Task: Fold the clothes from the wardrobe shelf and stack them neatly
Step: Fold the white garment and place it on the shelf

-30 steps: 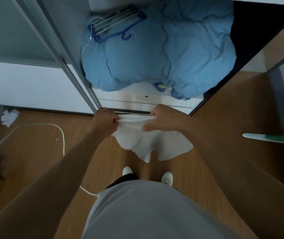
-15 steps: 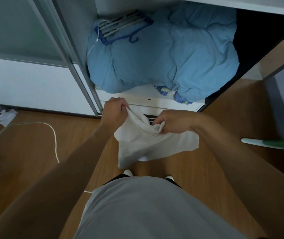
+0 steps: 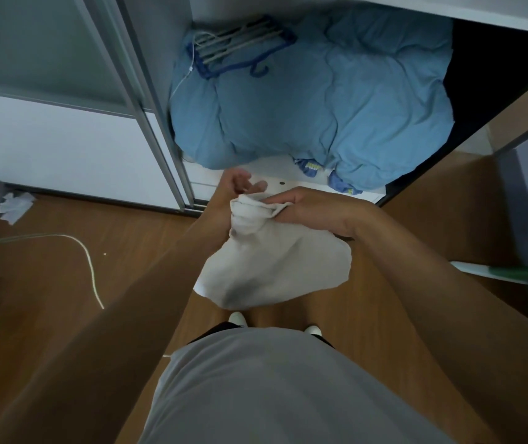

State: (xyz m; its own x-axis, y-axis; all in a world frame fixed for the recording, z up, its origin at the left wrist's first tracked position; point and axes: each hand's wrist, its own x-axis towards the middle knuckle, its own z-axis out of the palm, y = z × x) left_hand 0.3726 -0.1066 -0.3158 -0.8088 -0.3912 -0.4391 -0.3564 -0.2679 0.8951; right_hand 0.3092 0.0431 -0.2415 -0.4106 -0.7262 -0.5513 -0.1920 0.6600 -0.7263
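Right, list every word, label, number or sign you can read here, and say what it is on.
None: no text can be read anywhere in the head view.
The plain white cloth garment and the puffy light-blue quilt show no print.
The yellow marks on the small blue fabric piece at the shelf edge are too blurred to read.

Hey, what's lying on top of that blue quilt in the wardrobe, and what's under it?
A blue-framed hanger lies on the blue quilt, top left. At its front edge a small blue patterned item pokes out; the rest beneath is covered.
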